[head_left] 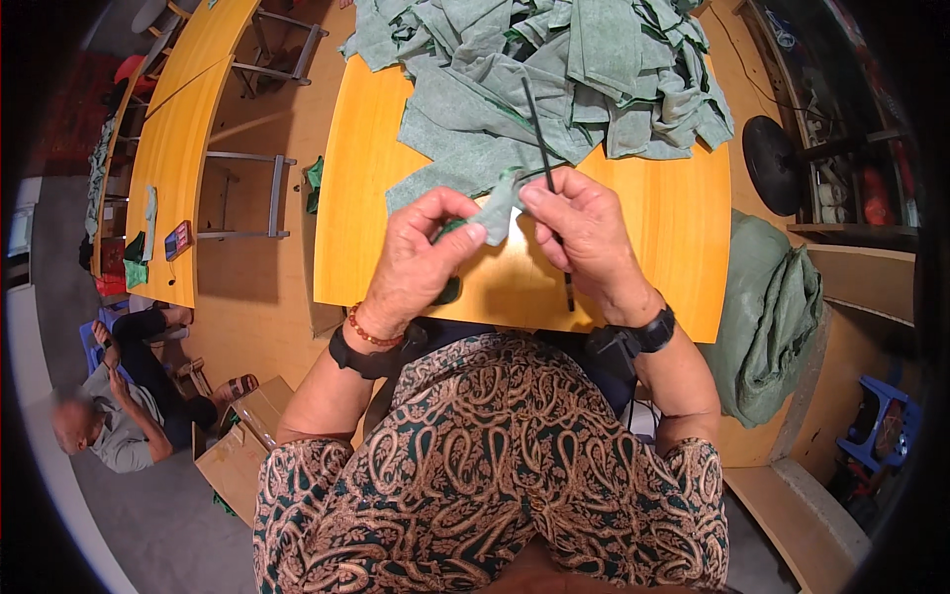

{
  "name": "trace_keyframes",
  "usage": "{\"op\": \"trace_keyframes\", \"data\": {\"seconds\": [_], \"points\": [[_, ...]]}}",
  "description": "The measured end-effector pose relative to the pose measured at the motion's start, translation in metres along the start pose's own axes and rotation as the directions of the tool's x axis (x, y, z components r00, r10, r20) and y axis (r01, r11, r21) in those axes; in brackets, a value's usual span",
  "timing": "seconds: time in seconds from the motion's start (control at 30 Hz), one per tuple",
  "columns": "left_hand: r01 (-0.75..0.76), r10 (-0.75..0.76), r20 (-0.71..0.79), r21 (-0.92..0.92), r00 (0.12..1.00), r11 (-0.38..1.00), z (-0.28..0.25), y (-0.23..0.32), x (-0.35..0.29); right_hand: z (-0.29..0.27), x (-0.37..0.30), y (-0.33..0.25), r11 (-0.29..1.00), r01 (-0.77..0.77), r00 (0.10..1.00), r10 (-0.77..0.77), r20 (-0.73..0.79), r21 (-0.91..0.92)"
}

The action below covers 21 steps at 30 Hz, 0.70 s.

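Observation:
Above the near edge of a yellow wood-grain table (356, 188), my left hand (411, 257) pinches a small grey-green piece of cloth (498, 216) between thumb and fingers. Part of this cloth also reaches the fingertips of my right hand (594, 238). A thin black stick (539, 129) runs through my right hand, tilted, its upper end over the fabric and its lower end near the table edge. Just beyond both hands lies a large heap of grey-green fabric pieces (584, 69). A dark bit of something shows below my left palm, too hidden to name.
Another yellow table (188, 129) stands at the left. A person (129, 406) sits at the lower left, beside a cardboard box (242, 436). Bundled green cloth (762, 317) lies right of my table, below a black round disc (772, 166). A blue plastic stool (876, 424) is farther right.

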<state>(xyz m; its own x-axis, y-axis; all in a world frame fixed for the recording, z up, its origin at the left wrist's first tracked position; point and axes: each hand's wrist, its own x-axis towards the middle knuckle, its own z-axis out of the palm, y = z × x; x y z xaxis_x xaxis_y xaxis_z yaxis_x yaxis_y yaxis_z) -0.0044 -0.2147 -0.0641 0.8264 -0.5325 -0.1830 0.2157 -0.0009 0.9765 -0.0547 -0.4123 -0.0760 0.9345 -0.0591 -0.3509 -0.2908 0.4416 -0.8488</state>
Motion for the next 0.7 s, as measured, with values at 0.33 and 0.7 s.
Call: {"op": "trace_keyframes", "data": {"seconds": [0.33, 0.7], "points": [[0.011, -0.029, -0.109, -0.159, 0.994, 0.987, -0.012, 0.006, 0.007, -0.038, -0.054, 0.008, 0.955, 0.057, 0.990, -0.016, 0.142, -0.292], [0.142, -0.152, -0.017, -0.272, 0.988, 0.952, -0.009, 0.000, 0.008, -0.037, -0.058, 0.003, 0.809, 0.240, 0.961, -0.118, 0.252, -0.536]]}}
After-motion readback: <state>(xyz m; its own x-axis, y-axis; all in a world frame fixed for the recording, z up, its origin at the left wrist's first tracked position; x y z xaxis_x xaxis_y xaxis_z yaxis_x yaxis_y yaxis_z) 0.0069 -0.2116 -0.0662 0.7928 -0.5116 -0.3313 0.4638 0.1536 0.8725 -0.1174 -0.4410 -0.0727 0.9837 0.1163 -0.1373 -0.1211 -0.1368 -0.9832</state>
